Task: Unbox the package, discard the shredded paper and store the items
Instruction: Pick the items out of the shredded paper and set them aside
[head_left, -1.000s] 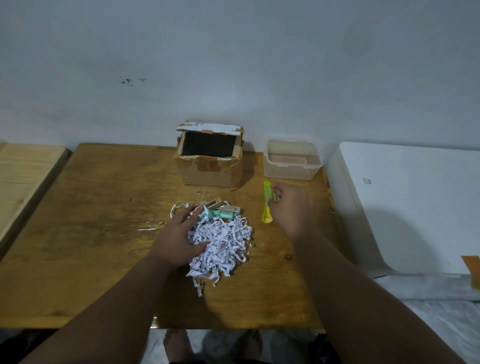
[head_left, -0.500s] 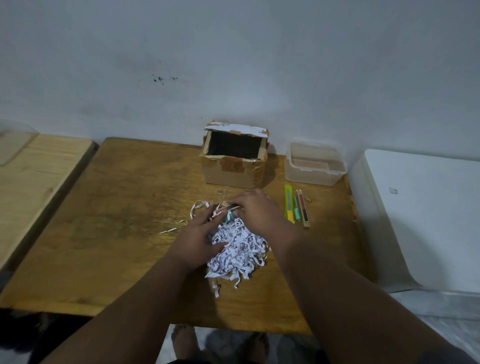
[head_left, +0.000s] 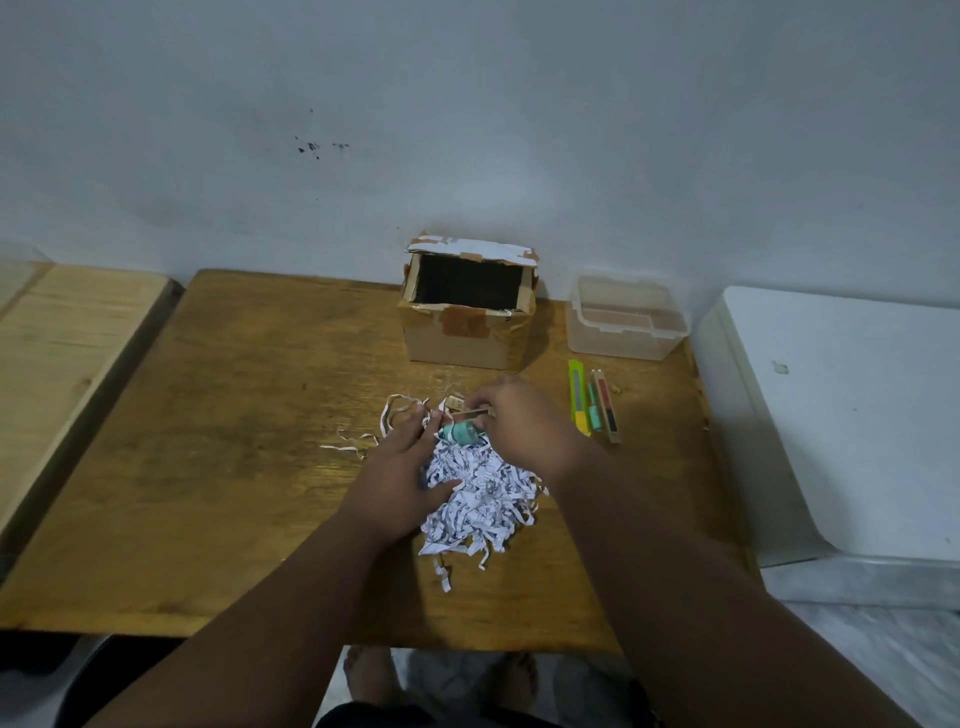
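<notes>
Head view. A wooden table (head_left: 234, 467) stands against a pale wall. At its far edge sits an open cardboard box (head_left: 462, 343) with torn tape on its flaps; its interior is dark. Just to the right of the box stands a clear plastic container (head_left: 626, 347) without a lid.

In front of the container, three slim items lie side by side on the table: a yellow-green utility knife (head_left: 577, 395), a small teal item (head_left: 593, 411) and a red-and-black stick (head_left: 609, 410).

The shredded paper (head_left: 478, 493) lies in a loose pile at the table's centre, with a few strips scattered to its left.

The left hand (head_left: 395, 478) rests flat on the left side of the pile, fingers extended, gripping nothing.

The right hand (head_left: 524, 421) is at the far edge of the pile. Its fingertips pinch the end of a slim tan bar (head_left: 471, 413). A teal tube (head_left: 460, 431) lies in the paper directly below that bar. A small tan piece (head_left: 456, 401) lies just beyond it; its type cannot be determined.

A white cabinet top (head_left: 857, 415) adjoins the table on the right. A lighter wooden board (head_left: 62, 353) adjoins it on the left.
</notes>
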